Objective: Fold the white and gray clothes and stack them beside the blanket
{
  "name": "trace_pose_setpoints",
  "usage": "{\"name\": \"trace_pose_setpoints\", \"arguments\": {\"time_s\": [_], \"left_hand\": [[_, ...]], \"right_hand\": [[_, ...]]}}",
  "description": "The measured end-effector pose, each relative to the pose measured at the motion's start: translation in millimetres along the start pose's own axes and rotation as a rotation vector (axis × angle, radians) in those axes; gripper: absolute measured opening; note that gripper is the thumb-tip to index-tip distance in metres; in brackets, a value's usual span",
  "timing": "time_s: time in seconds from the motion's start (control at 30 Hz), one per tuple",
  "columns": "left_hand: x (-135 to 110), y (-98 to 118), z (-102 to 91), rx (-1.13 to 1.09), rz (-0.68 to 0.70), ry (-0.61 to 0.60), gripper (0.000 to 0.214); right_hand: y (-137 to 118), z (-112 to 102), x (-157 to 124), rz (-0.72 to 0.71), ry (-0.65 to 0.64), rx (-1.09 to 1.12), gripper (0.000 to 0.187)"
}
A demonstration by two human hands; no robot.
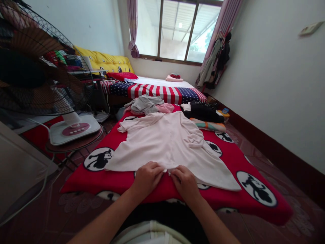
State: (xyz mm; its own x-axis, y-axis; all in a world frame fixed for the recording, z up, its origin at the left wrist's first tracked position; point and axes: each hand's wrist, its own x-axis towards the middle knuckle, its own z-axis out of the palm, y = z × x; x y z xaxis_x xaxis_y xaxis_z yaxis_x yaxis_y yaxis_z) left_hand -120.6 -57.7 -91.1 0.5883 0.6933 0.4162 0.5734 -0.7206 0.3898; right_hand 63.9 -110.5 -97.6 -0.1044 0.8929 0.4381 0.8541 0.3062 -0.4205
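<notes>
A pale pink-white shirt [162,139] lies spread out on a red blanket [122,181] printed with black-and-white round figures. Its hem faces me and its short sleeves point away. My left hand [149,176] pinches the middle of the hem between thumb and fingers. Just to its right, my right hand [184,181] pinches the hem too, with a small gap between the two hands. The right sleeve is folded over on itself.
Behind the shirt lie a heap of grey and pink clothes [146,104] and a stack of folded clothes [205,113]. A fan [73,127] stands on a stool at left. A bed [152,91] is under the window; clothes [214,62] hang at right.
</notes>
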Motion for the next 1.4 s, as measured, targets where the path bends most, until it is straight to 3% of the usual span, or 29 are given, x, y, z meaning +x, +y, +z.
{"name": "trace_pose_setpoints", "arguments": {"time_s": [0.33, 0.6, 0.73, 0.83, 0.93, 1.07, 1.17, 1.27, 1.4], "left_hand": [[-4.1, 12.3, 11.4, -0.049, 0.005, 0.026, 0.020], [-9.3, 23.3, 18.8, -0.140, 0.083, 0.087, 0.023], [-14.0, 29.3, 23.8, -0.115, 0.106, 0.099, 0.024], [-17.8, 30.9, 26.1, -0.108, 0.106, 0.096, 0.025], [-21.3, 31.1, 25.9, -0.135, 0.106, 0.091, 0.028], [-22.6, 26.9, 23.1, -0.220, 0.113, 0.104, 0.028], [-17.8, 18.3, 18.2, -0.245, 0.061, 0.157, 0.026], [-8.9, 7.8, 10.6, -0.108, 0.003, 0.209, 0.028], [1.2, -1.5, 2.5, 0.012, -0.021, 0.069, 0.020]], "right_hand": [[-15.5, 14.4, -7.7, -0.034, 0.105, 0.040, 0.019], [-14.8, -3.6, -28.6, -0.068, 0.089, 0.219, 0.031], [-5.2, -13.1, -27.9, -0.030, 0.190, 0.270, 0.027], [-2.5, -16.7, -15.5, -0.015, 0.277, 0.189, 0.024], [-2.9, -12.8, -5.6, -0.026, 0.212, 0.123, 0.029], [-1.0, -1.1, -8.5, -0.038, 0.088, 0.137, 0.023], [1.3, 2.8, -14.3, -0.023, 0.114, 0.173, 0.019], [1.5, 2.1, -16.4, 0.001, 0.131, 0.217, 0.017], [2.3, 2.8, -16.7, 0.032, 0.130, 0.269, 0.015]]}}
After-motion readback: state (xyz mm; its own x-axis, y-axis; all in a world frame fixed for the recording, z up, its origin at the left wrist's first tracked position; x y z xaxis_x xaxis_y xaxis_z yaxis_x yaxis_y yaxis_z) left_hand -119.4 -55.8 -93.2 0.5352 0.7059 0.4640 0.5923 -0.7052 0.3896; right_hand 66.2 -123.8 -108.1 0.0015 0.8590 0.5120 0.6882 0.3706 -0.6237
